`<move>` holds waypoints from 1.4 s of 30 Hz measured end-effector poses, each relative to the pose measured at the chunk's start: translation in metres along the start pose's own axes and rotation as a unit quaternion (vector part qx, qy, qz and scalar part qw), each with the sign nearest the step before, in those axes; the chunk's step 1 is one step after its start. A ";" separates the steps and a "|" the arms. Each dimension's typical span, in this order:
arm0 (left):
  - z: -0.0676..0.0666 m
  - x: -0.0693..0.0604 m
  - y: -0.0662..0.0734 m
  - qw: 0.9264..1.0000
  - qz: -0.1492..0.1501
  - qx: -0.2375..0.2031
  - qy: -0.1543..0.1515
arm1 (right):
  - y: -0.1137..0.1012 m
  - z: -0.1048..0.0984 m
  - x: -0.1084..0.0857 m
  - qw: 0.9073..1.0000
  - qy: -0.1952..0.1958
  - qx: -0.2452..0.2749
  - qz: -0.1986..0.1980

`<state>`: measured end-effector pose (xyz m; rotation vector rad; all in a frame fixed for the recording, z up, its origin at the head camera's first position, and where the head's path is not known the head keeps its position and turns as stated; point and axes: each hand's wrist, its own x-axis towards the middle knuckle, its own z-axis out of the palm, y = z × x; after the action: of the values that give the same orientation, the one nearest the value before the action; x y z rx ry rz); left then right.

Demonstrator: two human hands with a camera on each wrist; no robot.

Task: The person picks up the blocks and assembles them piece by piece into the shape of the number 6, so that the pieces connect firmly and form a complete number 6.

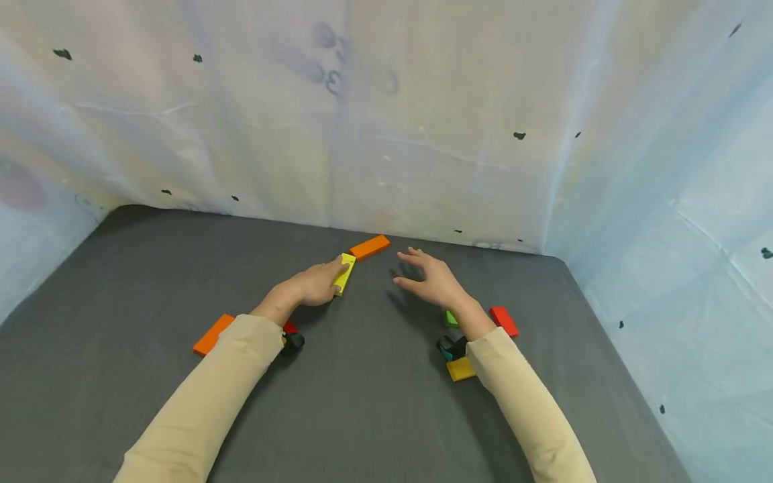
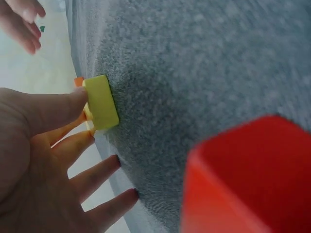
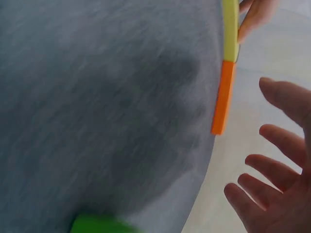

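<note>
Left grip (image 1: 315, 284) pinches the yellow block (image 1: 346, 272); guide it gently, lest it nudge the orange block (image 1: 370, 247) just beyond; right grip (image 1: 435, 278) spread, empty.

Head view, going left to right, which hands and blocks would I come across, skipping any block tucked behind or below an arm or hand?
Leftmost orange block, left hand, bright yellow block, far orange block, right hand, rightmost red block.
</note>
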<state>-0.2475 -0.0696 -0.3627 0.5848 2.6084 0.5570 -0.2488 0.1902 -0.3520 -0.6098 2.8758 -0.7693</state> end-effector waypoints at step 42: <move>0.005 -0.011 -0.008 0.999 -0.009 -0.033 -0.017 | 0.068 -0.022 -0.105 0.998 -0.044 -0.033 -0.037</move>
<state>-0.2387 -0.0796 -0.3669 0.5448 2.5499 0.6189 -0.1808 0.2963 -0.3675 -0.7428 2.8224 -0.6424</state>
